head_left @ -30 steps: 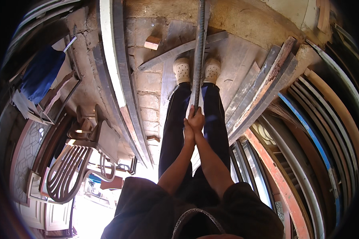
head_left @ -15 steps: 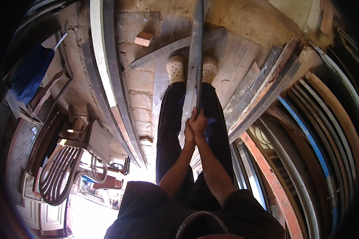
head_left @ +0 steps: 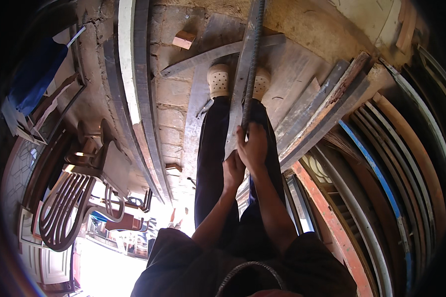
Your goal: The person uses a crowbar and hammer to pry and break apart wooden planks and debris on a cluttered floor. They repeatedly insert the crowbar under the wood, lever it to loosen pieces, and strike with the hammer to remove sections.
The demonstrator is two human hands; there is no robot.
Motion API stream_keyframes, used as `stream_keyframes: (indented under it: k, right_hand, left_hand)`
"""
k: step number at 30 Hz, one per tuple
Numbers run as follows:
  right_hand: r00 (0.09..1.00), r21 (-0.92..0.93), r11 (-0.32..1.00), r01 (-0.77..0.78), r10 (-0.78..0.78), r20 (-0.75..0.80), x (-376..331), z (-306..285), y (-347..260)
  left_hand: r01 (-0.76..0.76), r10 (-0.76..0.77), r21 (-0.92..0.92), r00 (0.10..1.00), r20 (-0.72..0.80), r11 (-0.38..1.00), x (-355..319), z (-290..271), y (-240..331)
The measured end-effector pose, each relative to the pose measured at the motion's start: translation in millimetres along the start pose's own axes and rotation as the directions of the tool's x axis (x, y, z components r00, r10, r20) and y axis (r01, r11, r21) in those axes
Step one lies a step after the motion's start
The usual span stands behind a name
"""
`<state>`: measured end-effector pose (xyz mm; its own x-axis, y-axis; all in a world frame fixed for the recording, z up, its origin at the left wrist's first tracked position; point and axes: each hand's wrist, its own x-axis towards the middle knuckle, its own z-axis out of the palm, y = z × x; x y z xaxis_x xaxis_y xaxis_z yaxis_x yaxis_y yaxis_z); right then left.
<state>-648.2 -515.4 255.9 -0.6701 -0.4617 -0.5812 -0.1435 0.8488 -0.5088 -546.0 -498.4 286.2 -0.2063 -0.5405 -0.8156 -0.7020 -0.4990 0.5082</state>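
A dark ribbed steel bar [head_left: 253,62] runs up from my hands, past my feet, to the top of the head view. My right hand [head_left: 254,148] is wrapped round its near end. Just below and to the left, my left hand [head_left: 233,169] is closed too, pressed against the right hand; the bar's lower end is hidden in the grip. Alongside the bar lies a long grey wooden plank [head_left: 237,94], passing between my legs. Light-coloured perforated clogs [head_left: 218,81] stand on either side of the plank.
A small wood block [head_left: 184,39] and a flat board [head_left: 203,60] lie ahead. Long beams [head_left: 127,59] run along the left, beside a wooden chair [head_left: 74,198]. More planks [head_left: 327,104] lie to the right, near stacked frames and boards [head_left: 396,198].
Both hands have come nearer to my body and look larger. My left hand has dropped lower against the right one. The view has shifted slightly.
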Motion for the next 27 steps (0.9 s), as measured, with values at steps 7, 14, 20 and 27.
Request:
stream_keyframes:
  k: [7,14,20,27]
  right_hand:
    - [0.939,-0.052,0.938,-0.343,0.344,0.007,75.1,56.0,20.0]
    - [0.968,-0.036,0.970,-0.238,0.234,-0.089,75.6,72.6,39.8]
    - [0.955,-0.040,0.957,-0.286,0.282,-0.091,76.5,81.6,44.8]
    - [0.964,-0.044,0.967,-0.251,0.246,-0.106,80.2,94.6,66.5]
  left_hand:
    - [-0.089,0.079,0.193,0.995,0.062,0.977,27.5,34.8,-45.2]
    - [0.008,-0.020,0.245,0.999,0.043,0.970,27.9,46.8,-79.1]
    - [0.021,-0.039,0.206,0.996,0.081,0.978,38.5,49.7,-95.4]
    - [0.066,-0.072,0.229,0.997,0.018,0.971,54.5,60.7,-104.5]
